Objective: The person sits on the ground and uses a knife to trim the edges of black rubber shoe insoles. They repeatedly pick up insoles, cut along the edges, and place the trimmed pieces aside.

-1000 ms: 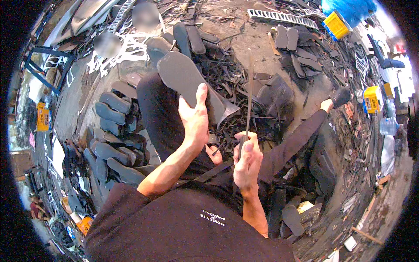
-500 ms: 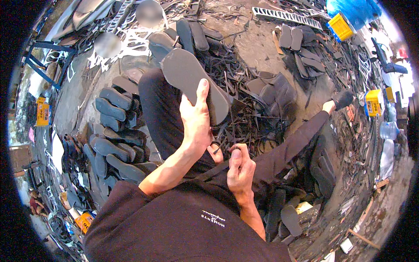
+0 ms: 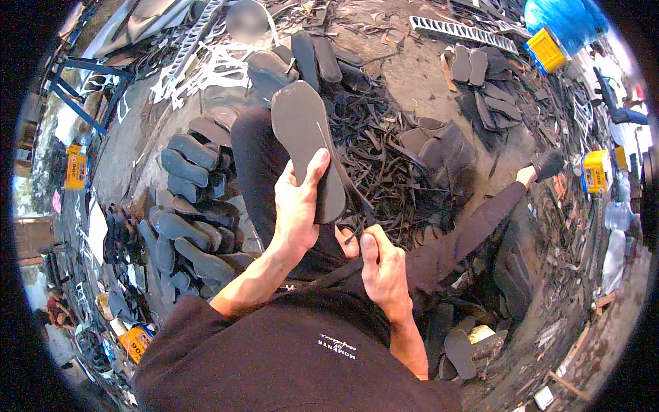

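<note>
Beside the left knee [image 3: 251,147], the sole [image 3: 302,120] is clamped in the left hand [image 3: 297,206] by its lower end only; a sideways pull could twist it free. The right hand [image 3: 384,269] is closed, its contents indeterminable.

Floor [image 3: 412,89] with soles [image 3: 184,167], scraps [image 3: 384,175]

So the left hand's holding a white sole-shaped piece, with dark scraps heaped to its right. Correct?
Not quite: the sole-shaped piece is dark grey, not white, as the head view shows. The left hand does hold it, and dark scraps are heaped to its right.
</note>
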### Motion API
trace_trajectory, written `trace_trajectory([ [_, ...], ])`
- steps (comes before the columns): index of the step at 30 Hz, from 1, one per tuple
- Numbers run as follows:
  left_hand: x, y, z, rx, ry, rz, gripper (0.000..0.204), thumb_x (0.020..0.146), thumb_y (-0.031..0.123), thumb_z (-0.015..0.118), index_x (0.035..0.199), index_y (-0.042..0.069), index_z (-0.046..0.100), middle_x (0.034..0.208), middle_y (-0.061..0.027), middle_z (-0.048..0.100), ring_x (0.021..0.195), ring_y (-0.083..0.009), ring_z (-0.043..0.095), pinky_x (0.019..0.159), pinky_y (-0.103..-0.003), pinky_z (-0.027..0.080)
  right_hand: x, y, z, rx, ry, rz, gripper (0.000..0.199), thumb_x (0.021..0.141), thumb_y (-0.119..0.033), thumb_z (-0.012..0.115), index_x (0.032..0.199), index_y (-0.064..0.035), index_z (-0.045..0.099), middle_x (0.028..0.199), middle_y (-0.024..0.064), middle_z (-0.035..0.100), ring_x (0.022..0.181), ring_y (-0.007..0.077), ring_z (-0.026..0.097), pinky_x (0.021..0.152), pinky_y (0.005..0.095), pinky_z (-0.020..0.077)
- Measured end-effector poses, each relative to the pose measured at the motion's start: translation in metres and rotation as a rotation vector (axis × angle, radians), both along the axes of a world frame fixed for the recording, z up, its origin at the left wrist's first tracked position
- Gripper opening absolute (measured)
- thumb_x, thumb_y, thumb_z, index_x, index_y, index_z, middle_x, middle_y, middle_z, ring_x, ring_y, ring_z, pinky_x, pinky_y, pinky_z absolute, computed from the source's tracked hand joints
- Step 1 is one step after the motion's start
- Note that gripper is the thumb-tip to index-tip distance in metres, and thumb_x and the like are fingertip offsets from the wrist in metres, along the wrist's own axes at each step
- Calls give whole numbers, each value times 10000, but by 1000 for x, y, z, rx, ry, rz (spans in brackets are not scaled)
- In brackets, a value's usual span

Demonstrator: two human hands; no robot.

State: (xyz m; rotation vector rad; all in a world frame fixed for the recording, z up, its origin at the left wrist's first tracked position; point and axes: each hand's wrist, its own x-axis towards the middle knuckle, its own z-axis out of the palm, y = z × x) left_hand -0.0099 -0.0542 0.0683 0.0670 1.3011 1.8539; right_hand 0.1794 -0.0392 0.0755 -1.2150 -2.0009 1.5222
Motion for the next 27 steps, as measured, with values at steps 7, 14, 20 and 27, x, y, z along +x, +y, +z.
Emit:
trace_trajectory([
  [7,5,-12,-3,-62,99,7,381,1042,316,752,1320,84,631,1113,-15,755,879,-129,729,763,-319,603,-74,40,-37,-87,98,-49,577,1133,-528,475,1121,21,652,894,267,712,901,425,742,786,472,548],
  [14,-12,-28,-12,313,-470,-297,423,1130,319,557,1432,23,547,836,-25,605,669,-115,640,579,-281,500,-67,70,-63,-392,368,-191,603,1129,-624,414,1083,-76,664,724,-13,570,524,68,469,471,254,359],
  [20,28,-30,-83,797,-1522,-765,605,1127,351,473,1523,-100,397,769,-79,513,462,-179,516,471,-304,440,-21,71,-61,-592,668,-561,578,992,-424,798,1355,-11,618,862,-18,584,537,84,496,464,295,427],
  [27,76,-30,-140,-131,-492,-1159,326,1148,284,532,1340,34,615,1164,-81,729,998,-166,715,875,-317,600,127,60,-12,-41,78,-1064,602,980,-365,804,1447,-52,587,1194,29,718,911,127,678,556,221,528],
])
